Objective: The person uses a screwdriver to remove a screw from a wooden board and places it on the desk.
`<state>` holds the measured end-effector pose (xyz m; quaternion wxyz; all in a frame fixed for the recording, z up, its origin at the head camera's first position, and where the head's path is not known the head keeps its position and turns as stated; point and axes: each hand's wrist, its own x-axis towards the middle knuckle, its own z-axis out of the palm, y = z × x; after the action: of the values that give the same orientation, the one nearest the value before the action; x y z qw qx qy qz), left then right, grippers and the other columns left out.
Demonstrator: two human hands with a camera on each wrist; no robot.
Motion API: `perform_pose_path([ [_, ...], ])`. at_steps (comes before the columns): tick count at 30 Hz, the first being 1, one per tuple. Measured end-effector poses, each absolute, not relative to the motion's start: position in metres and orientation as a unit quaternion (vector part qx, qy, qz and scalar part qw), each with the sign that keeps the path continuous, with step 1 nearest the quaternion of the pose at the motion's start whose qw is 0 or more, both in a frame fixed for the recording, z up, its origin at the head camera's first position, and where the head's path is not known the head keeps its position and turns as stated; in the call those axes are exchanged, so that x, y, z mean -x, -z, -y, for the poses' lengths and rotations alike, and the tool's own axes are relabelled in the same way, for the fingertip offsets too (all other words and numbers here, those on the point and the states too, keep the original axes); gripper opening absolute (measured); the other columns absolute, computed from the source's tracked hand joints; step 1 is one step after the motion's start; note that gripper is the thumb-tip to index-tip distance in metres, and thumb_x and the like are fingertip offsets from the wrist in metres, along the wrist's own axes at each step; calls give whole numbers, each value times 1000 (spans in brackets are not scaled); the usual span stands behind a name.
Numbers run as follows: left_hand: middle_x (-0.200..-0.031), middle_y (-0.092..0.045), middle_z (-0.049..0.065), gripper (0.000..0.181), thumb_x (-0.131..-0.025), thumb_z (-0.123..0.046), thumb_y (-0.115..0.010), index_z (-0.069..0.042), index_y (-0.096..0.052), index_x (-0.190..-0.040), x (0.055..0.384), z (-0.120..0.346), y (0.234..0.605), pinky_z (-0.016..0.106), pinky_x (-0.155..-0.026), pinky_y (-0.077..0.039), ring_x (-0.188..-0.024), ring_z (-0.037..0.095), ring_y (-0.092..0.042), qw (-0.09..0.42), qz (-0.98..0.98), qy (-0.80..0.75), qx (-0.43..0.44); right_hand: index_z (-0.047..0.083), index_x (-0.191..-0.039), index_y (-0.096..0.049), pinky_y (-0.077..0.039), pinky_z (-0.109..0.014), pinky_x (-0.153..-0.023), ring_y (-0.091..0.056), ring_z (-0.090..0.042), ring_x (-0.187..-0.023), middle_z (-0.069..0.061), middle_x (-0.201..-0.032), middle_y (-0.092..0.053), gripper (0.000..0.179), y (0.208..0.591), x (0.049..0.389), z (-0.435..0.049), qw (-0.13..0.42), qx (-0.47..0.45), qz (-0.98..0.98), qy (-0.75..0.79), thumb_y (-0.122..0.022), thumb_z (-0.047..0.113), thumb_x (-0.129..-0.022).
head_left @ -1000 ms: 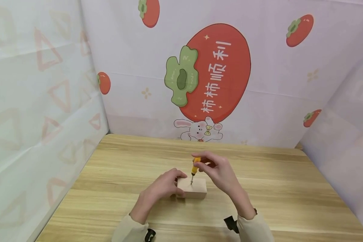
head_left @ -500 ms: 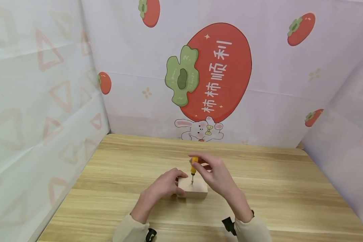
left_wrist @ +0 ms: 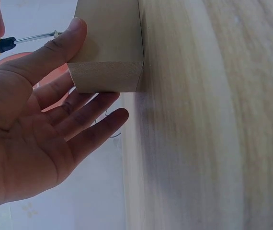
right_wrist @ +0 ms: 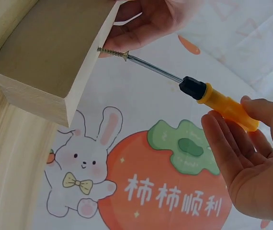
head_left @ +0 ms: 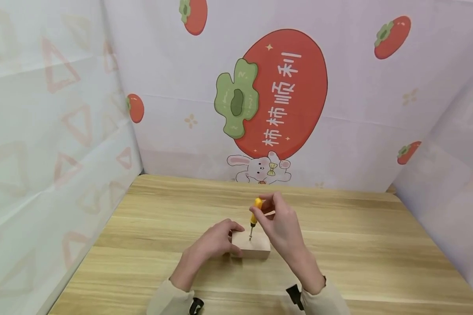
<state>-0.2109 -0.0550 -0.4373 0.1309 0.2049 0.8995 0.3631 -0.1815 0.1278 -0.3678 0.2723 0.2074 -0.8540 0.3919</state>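
Observation:
A pale wooden block [head_left: 256, 249] lies on the table, and my left hand [head_left: 214, 240] grips its left end between thumb and fingers. In the left wrist view the thumb [left_wrist: 64, 40] lies along the block's side. My right hand [head_left: 285, 225] pinches the yellow handle of a screwdriver [head_left: 256, 211] above the block. From the right wrist view, the screwdriver [right_wrist: 222, 108] has a black collar and a thin steel shaft. Its tip meets the head of a brass-coloured screw [right_wrist: 112, 52], whose point is at the block's top face. Most of the screw's thread shows outside the wood.
The wood-grain table [head_left: 161, 210] stretches out around the block. Behind it hangs a white cloth [head_left: 165, 144] printed with persimmons and a rabbit, with more cloth on the left and right sides. Black straps [head_left: 196, 305] sit at the sleeves.
My right hand has shifted its fingers on the screwdriver handle, and the handle's top leans a little further right. The left hand and the block have stayed nearly still.

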Motion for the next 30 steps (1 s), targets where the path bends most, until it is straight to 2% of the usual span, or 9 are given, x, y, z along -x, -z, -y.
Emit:
perform_pose_path([
  [8,-101,-57,-4,55,-67,-25,-84,-13,-64,-116,211,58,440,33,-80,-44,-92,15,-53,121,-899,-363,-212,10,-100,-57,-52,-21,-57,-60,-5,-68,3,-78,-64,27,367,182,-129,269,-212,842,-418,-74,9,-79],
  [12,-100,-57,-3,54,-67,-25,-84,-12,-64,-116,210,57,440,33,-81,-44,-92,15,-53,121,-898,-365,-215,11,-100,-56,-52,-19,-58,-62,-6,-70,4,-80,-64,26,365,179,-131,265,-217,848,-404,-73,8,-80],
  [17,-100,-57,-3,53,-68,-25,-84,-12,-64,-116,209,57,439,33,-81,-44,-91,15,-52,126,-899,-363,-210,11,-103,-56,-52,-19,-61,-64,-7,-78,3,-87,-65,24,361,176,-136,224,-219,854,-416,-69,6,-83],
  [24,-102,-57,-2,54,-68,-24,-83,-11,-63,-117,207,55,436,34,-81,-44,-93,16,-52,128,-897,-365,-216,11,-107,-57,-55,-26,-64,-66,-11,-86,3,-95,-66,22,359,173,-142,158,-241,838,-464,-63,3,-88],
  [30,-100,-57,-3,53,-68,-23,-83,-11,-64,-116,206,54,434,34,-81,-44,-92,15,-52,126,-897,-368,-212,14,-104,-58,-53,-21,-67,-66,-9,-85,8,-94,-64,21,359,169,-136,186,-251,847,-431,-66,6,-86],
])
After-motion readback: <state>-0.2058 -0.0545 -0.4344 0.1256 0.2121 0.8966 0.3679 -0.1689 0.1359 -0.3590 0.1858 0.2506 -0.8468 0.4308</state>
